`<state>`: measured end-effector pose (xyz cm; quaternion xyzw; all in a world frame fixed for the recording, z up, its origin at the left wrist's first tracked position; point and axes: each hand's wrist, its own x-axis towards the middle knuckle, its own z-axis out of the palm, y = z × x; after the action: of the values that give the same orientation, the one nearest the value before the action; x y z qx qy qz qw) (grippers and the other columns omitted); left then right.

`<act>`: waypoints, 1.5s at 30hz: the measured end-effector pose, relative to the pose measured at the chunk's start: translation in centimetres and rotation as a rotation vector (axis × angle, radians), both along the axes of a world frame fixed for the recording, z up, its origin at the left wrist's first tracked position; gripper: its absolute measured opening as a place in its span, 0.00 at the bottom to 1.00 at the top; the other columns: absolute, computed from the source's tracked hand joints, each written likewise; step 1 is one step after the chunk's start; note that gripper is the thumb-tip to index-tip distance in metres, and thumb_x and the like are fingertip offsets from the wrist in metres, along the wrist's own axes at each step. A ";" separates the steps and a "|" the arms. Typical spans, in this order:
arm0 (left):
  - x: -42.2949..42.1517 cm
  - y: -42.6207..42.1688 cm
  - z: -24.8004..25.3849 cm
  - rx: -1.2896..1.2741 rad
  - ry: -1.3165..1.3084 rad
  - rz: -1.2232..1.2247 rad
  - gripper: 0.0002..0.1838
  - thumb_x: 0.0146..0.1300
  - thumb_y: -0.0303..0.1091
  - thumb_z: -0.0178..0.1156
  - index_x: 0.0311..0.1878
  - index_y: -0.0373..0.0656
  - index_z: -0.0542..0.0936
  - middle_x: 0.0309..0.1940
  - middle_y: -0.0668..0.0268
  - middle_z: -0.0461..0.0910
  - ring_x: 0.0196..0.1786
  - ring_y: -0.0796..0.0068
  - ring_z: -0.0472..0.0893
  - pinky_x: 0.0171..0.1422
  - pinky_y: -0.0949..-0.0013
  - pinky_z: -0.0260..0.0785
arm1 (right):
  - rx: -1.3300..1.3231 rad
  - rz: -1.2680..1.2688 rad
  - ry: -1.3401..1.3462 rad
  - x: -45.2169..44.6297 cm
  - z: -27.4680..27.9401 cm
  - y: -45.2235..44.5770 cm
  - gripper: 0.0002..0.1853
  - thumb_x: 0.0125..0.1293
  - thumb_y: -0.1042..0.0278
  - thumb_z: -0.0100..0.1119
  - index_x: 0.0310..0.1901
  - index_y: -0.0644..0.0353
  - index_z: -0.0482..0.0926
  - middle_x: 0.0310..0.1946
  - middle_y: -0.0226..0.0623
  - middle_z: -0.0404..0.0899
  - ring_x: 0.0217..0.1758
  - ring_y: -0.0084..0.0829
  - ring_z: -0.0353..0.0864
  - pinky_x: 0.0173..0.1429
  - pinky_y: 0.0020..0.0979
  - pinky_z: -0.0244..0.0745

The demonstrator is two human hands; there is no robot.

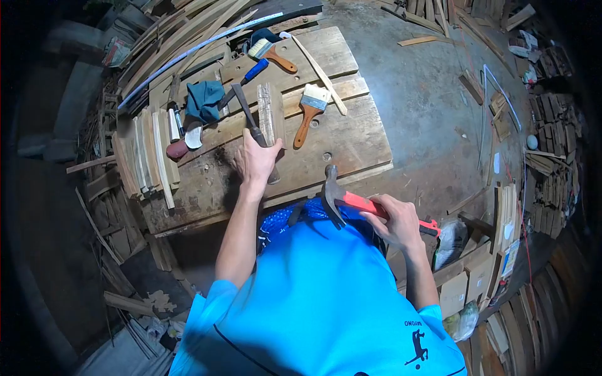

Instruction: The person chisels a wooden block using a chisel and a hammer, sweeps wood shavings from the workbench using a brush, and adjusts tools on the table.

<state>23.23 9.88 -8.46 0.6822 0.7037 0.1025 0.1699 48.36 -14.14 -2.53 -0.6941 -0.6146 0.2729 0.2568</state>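
My left hand [256, 160] is closed around the dark handle of a chisel [246, 108], whose long narrow shaft points away across the workbench [357, 135]. Right beside it stretches a rough wooden strip [266, 109], close to my thumb; whether the thumb touches it I cannot tell. My right hand [396, 220] grips a claw hammer [359, 202] by its red handle, in front of my body past the bench's near edge. The hammer's dark head is turned toward the bench, apart from the chisel.
Two paintbrushes [306, 118], a blue-handled tool [255, 71], a teal cloth [204, 100] and a thin wooden stick [321, 76] lie on the bench. Wooden slats [147, 150] are stacked at its left. More wood [549, 144] is piled along the right.
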 end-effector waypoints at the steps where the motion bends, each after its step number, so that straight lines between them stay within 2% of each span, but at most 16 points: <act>1: 0.4 -0.1 0.4 0.042 -0.014 0.003 0.32 0.49 0.54 0.78 0.44 0.38 0.75 0.33 0.46 0.85 0.41 0.40 0.86 0.47 0.44 0.76 | 0.005 0.000 -0.004 0.3 -0.1 -0.1 0.19 0.63 0.53 0.74 0.46 0.59 0.85 0.34 0.40 0.87 0.31 0.40 0.88 0.35 0.36 0.79; 3: 1.0 -0.2 1.6 0.075 0.006 0.017 0.32 0.48 0.56 0.79 0.41 0.39 0.76 0.31 0.46 0.85 0.39 0.39 0.86 0.46 0.44 0.76 | 0.018 0.003 -0.011 0.9 -0.2 -0.2 0.19 0.63 0.53 0.74 0.46 0.59 0.85 0.34 0.40 0.87 0.31 0.40 0.88 0.35 0.36 0.79; 7: 1.9 1.5 2.2 0.070 -0.021 -0.011 0.35 0.47 0.60 0.80 0.41 0.39 0.77 0.31 0.46 0.85 0.40 0.39 0.86 0.46 0.44 0.75 | 0.002 0.004 -0.013 1.3 -0.3 -0.2 0.19 0.63 0.53 0.74 0.45 0.59 0.85 0.34 0.40 0.87 0.31 0.42 0.88 0.35 0.37 0.79; 10: 2.9 1.9 2.4 0.027 -0.033 -0.053 0.35 0.48 0.58 0.80 0.47 0.40 0.77 0.35 0.45 0.87 0.44 0.40 0.87 0.49 0.44 0.78 | -0.014 0.012 -0.012 1.3 -0.2 -0.1 0.19 0.64 0.51 0.73 0.46 0.58 0.85 0.34 0.39 0.87 0.32 0.41 0.88 0.36 0.37 0.79; 12: 3.2 1.5 2.1 0.028 -0.042 -0.064 0.36 0.48 0.59 0.80 0.48 0.40 0.77 0.36 0.45 0.87 0.44 0.40 0.87 0.50 0.45 0.78 | -0.044 0.017 -0.001 1.2 -0.1 -0.3 0.20 0.66 0.47 0.71 0.47 0.56 0.84 0.36 0.36 0.87 0.34 0.40 0.88 0.37 0.38 0.79; 14: 3.2 1.1 2.0 -0.022 -0.049 -0.065 0.38 0.47 0.60 0.80 0.50 0.40 0.78 0.38 0.45 0.87 0.45 0.41 0.87 0.51 0.44 0.77 | -0.039 0.022 -0.006 1.2 -0.2 -0.4 0.20 0.66 0.48 0.71 0.47 0.56 0.84 0.36 0.36 0.87 0.34 0.39 0.88 0.37 0.38 0.79; 17: 2.8 0.5 0.6 -0.002 0.039 -0.079 0.41 0.46 0.66 0.78 0.49 0.38 0.80 0.40 0.44 0.87 0.47 0.42 0.87 0.52 0.46 0.77 | -0.050 0.025 0.000 1.0 -0.2 -0.7 0.20 0.65 0.48 0.71 0.47 0.57 0.85 0.36 0.36 0.88 0.34 0.38 0.88 0.37 0.38 0.79; 20: 2.2 0.5 -1.1 0.021 0.047 -0.071 0.44 0.45 0.67 0.78 0.52 0.37 0.80 0.42 0.44 0.87 0.49 0.43 0.87 0.53 0.47 0.77 | -0.022 0.013 0.014 1.0 -0.3 -0.8 0.19 0.64 0.50 0.73 0.45 0.58 0.85 0.34 0.39 0.87 0.33 0.40 0.88 0.36 0.37 0.79; 23: 2.2 0.5 -0.5 -0.011 0.039 -0.064 0.45 0.46 0.67 0.78 0.55 0.36 0.79 0.42 0.44 0.87 0.49 0.44 0.87 0.53 0.47 0.77 | -0.007 0.023 0.005 0.9 -0.3 -0.7 0.19 0.63 0.51 0.74 0.44 0.59 0.85 0.33 0.40 0.87 0.32 0.41 0.88 0.35 0.37 0.79; 32: 2.1 1.2 -0.3 -0.026 0.016 -0.081 0.40 0.48 0.61 0.79 0.53 0.39 0.78 0.43 0.48 0.87 0.49 0.47 0.87 0.52 0.47 0.77 | -0.035 0.034 0.006 1.0 -0.2 -0.3 0.20 0.63 0.50 0.74 0.44 0.59 0.85 0.34 0.40 0.87 0.33 0.41 0.89 0.37 0.37 0.81; 41: 3.1 2.3 -0.9 -0.016 0.069 -0.094 0.38 0.49 0.65 0.76 0.50 0.41 0.80 0.43 0.50 0.87 0.48 0.49 0.87 0.52 0.48 0.76 | -0.042 0.046 -0.008 1.0 -0.6 -0.4 0.20 0.63 0.50 0.73 0.46 0.58 0.85 0.36 0.39 0.88 0.34 0.40 0.89 0.37 0.37 0.81; 45: 2.7 1.8 -0.9 -0.007 0.035 -0.099 0.37 0.50 0.67 0.75 0.46 0.41 0.81 0.38 0.51 0.87 0.44 0.49 0.87 0.49 0.50 0.76 | -0.052 0.043 -0.026 1.2 -0.7 -0.5 0.20 0.65 0.48 0.71 0.46 0.56 0.85 0.36 0.35 0.88 0.34 0.38 0.88 0.37 0.37 0.81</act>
<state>25.91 11.68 -9.35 0.7172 0.6724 0.0797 0.1649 49.53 -14.63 -3.21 -0.6906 -0.6256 0.2852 0.2244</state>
